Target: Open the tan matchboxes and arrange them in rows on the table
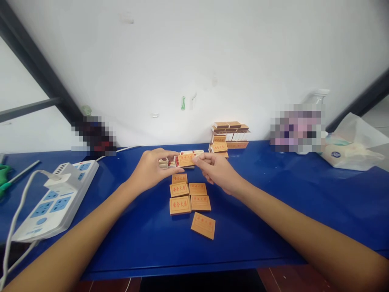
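Between my two hands is an orange matchbox [186, 160], partly slid open, with red match heads showing at its left end. My left hand [156, 165] pinches that left end with thumb and index finger. The fingers of my right hand [214, 168] close on its right end. Behind it, open trays of matches [197, 152] are partly hidden by the box and my hands. Nearer to me lie several matchboxes [180, 205] in two columns on the blue table, and one tilted matchbox [203, 225] lies apart at the front.
Matchboxes are stacked in a structure [230, 136] against the wall. A white power strip [57, 202] with cables is at the left, beside green-handled scissors [4, 182]. At the right is a tissue pack [349, 156]. The blue table's front edge [194, 269] crosses below.
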A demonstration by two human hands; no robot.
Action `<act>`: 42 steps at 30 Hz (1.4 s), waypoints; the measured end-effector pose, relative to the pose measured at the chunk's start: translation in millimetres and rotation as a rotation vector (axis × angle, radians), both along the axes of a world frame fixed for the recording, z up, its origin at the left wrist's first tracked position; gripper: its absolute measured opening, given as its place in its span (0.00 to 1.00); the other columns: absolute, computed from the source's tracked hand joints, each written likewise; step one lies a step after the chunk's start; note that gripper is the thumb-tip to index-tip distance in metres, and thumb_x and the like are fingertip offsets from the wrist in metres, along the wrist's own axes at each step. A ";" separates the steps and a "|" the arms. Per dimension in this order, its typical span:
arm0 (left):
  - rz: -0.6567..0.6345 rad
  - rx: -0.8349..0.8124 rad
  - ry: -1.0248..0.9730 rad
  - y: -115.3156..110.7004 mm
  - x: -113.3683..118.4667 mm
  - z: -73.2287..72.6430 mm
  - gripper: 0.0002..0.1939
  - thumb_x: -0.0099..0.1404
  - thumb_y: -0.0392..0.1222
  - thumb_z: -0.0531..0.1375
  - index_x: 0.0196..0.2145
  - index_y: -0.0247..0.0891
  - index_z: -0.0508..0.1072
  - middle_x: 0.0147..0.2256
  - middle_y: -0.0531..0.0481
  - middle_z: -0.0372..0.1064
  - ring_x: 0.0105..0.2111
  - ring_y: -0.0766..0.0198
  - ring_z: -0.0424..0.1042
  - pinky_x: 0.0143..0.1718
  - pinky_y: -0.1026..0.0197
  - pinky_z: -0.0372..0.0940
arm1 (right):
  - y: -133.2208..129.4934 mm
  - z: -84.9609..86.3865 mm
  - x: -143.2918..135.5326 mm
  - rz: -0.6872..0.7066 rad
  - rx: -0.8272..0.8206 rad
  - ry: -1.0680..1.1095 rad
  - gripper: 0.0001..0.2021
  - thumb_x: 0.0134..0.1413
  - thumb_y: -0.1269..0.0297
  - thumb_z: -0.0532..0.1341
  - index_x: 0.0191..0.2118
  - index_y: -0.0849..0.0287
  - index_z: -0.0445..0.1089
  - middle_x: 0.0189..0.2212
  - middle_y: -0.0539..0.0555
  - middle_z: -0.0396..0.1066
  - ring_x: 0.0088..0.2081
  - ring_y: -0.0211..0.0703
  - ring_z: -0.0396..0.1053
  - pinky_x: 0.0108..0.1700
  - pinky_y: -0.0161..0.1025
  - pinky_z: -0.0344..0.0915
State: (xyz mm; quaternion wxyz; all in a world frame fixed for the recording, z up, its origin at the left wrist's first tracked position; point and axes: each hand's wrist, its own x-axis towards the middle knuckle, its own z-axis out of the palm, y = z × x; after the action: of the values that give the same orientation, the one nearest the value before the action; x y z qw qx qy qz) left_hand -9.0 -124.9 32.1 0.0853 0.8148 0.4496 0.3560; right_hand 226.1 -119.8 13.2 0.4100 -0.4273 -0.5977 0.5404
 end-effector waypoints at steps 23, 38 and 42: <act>-0.024 -0.088 -0.055 13.2 -14.5 -0.4 0.20 0.60 0.54 0.70 0.45 0.39 0.82 0.38 0.48 0.80 0.33 0.62 0.73 0.36 0.61 0.68 | 6.0 6.9 7.6 -0.171 0.015 0.031 0.20 0.59 0.48 0.67 0.26 0.55 0.61 0.16 0.43 0.58 0.16 0.31 0.54 0.15 0.30 0.51; -0.037 -0.128 -0.108 21.0 -22.8 -0.3 0.21 0.59 0.52 0.72 0.46 0.39 0.82 0.44 0.46 0.81 0.38 0.60 0.75 0.43 0.58 0.70 | 7.4 6.2 9.2 -0.045 0.027 -0.055 0.19 0.57 0.46 0.68 0.31 0.57 0.69 0.16 0.44 0.61 0.16 0.32 0.55 0.15 0.31 0.53; -0.068 -0.116 -0.079 19.2 -21.0 -1.0 0.19 0.60 0.50 0.71 0.47 0.39 0.81 0.41 0.48 0.80 0.36 0.62 0.74 0.41 0.59 0.69 | 1.0 5.2 3.7 -0.005 0.028 -0.055 0.19 0.53 0.47 0.71 0.32 0.57 0.68 0.16 0.43 0.61 0.16 0.31 0.54 0.15 0.30 0.53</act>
State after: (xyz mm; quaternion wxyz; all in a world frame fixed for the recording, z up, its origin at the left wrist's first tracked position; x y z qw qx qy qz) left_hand -30.0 -105.7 31.1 0.1624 0.8087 0.4377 0.3579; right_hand 229.8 -118.8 18.5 0.4006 -0.4379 -0.6152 0.5189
